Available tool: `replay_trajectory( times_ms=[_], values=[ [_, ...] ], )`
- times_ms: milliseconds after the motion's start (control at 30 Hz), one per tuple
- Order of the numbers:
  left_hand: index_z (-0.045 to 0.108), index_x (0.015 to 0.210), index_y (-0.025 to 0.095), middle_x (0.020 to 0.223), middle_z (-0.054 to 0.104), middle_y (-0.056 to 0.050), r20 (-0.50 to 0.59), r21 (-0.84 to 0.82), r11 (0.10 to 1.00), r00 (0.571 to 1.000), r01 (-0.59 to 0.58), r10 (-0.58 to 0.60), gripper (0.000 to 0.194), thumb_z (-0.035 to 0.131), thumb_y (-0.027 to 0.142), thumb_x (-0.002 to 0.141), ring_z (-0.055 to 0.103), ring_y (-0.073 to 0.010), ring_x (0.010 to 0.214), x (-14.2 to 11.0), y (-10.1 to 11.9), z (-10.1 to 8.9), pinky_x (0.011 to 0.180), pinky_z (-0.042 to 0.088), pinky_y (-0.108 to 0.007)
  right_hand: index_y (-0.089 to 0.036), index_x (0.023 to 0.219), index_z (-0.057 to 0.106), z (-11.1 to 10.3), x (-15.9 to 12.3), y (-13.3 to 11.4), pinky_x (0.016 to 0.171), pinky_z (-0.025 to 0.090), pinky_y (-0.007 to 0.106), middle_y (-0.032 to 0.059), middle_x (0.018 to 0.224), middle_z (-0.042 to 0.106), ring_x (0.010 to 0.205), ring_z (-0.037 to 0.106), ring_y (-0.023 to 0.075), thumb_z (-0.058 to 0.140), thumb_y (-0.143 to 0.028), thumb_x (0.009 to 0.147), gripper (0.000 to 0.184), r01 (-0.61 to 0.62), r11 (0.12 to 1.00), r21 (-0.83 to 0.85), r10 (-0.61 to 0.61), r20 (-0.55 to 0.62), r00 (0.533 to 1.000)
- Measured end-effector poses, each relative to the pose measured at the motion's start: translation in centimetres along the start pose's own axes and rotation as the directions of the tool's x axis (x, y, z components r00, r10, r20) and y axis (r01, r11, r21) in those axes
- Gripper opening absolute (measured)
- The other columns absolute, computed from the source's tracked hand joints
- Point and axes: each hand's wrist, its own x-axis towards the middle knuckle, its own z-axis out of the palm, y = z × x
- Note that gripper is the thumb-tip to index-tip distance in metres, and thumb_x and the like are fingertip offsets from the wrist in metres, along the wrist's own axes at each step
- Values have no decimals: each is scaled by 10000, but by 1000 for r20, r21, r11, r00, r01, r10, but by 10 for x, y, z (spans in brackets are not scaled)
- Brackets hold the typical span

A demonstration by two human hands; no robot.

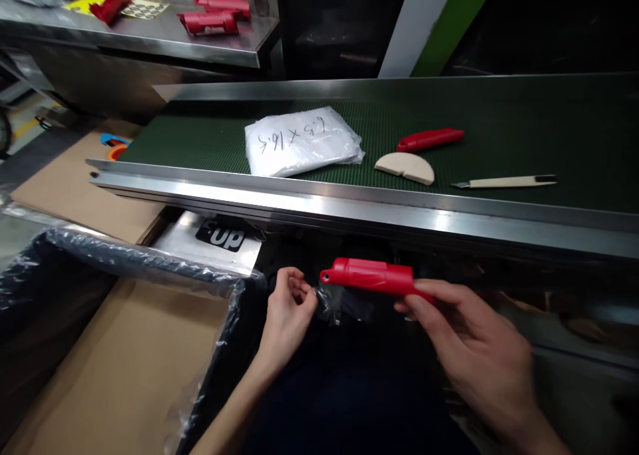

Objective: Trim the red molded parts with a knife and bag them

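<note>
My right hand (472,348) grips one end of a red plastic handle part (372,275), held level below the conveyor's metal edge. My left hand (288,308) pinches the edge of a small clear plastic bag (332,303) that hangs at the part's left end. On the green conveyor belt (524,136) lie a stack of clear bags marked in ink (302,142), another red handle (430,139), a cream half-round piece (405,167) and a cream blade-like tool (506,182).
A cardboard box lined with black plastic (114,348) stands at my lower left. A steel table (164,39) at the back left carries several more red parts (214,14). The conveyor's steel rail (349,205) runs across just above my hands.
</note>
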Motion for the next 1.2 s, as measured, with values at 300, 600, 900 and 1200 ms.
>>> replay_trajectory(
  times_ms=[300,600,900,1200],
  values=[
    [589,830,145,709,584,12,141,-198,969,982,150,-123,137,630,271,863,544,-135,621,6,5,-1,595,458,-278,-39,1034,658,7,-15,-13,792,545,333,121,938,693,910,639,191,642,85,782,281,641,758,-119,-626,146,766],
    [655,875,182,787,643,-12,68,-211,975,996,77,-63,189,654,369,847,562,-154,738,-7,4,-3,681,441,-255,-30,1067,653,10,-10,-7,777,542,340,140,987,665,948,603,198,642,86,782,308,614,785,-88,-598,151,787],
    [668,871,172,766,643,-25,77,-260,966,997,19,1,183,635,352,866,580,-158,707,-4,4,0,671,480,-256,-63,1073,659,11,-5,7,737,542,412,144,1067,689,936,627,262,423,-22,918,285,732,666,-146,-621,434,652],
    [625,933,218,888,609,-30,-88,-222,940,965,-260,247,98,527,214,941,583,-159,792,-37,-2,18,724,475,-276,-76,1081,618,49,-10,4,846,539,285,109,974,669,901,638,154,605,28,844,260,479,866,-140,-486,-18,874]
  ],
)
